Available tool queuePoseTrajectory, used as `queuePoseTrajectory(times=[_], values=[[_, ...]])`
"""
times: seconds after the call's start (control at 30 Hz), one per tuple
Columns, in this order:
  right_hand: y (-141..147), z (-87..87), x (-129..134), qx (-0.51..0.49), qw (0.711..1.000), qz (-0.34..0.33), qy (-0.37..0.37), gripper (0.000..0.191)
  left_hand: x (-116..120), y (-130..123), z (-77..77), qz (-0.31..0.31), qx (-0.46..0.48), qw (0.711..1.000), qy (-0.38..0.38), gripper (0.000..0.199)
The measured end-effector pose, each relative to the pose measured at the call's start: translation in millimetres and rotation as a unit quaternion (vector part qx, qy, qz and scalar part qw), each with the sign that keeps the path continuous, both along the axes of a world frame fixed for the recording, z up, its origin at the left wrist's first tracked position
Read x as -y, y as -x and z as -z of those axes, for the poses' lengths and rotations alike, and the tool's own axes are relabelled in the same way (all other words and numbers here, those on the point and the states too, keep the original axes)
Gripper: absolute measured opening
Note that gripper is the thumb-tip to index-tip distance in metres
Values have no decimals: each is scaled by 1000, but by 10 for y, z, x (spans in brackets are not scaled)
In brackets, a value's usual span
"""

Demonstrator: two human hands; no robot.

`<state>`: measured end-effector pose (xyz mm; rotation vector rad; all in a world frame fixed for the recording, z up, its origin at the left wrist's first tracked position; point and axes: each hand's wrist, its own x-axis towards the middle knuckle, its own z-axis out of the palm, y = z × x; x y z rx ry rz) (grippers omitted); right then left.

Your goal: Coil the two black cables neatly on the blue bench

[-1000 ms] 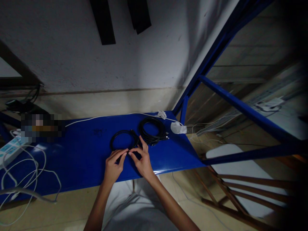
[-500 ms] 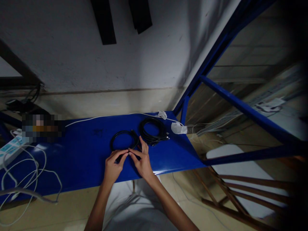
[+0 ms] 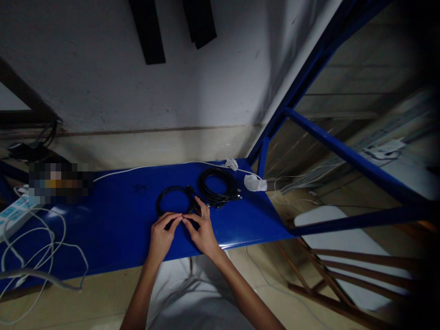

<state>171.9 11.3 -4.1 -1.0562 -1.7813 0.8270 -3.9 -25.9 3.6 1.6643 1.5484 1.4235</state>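
A coiled black cable (image 3: 174,188) lies on the blue table (image 3: 113,220), its near side running under my fingers. My left hand (image 3: 162,232) pinches at the near edge of this coil, thumb and forefinger pressed together. Fingertip to fingertip with it, my right hand (image 3: 202,231) pinches at the same spot, its other fingers raised against the coil's right side. What exactly sits between the fingertips is too small to see, but the cable passes there. Just beyond my right hand rests a second, thicker coil of black cable (image 3: 217,182) with metal plug ends.
White crumpled wrapping (image 3: 255,183) lies at the table's right end, by a white cord (image 3: 151,166) along the back edge. A power strip (image 3: 13,213) and tangled white cables (image 3: 51,238) occupy the left. Blue frame bars (image 3: 330,146) and a wooden chair (image 3: 360,263) stand right.
Both hands stay pinched together at the coil with only slight finger shifts. The raised fingers of my right hand have lowered a little.
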Motion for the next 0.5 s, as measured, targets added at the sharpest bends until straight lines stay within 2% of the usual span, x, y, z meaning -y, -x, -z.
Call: queuePoseTrajectory(times=[0.5], values=[[1,-71,11,-12,1000,3,5,14,-6,21,-7,15,-43,999,5,13]])
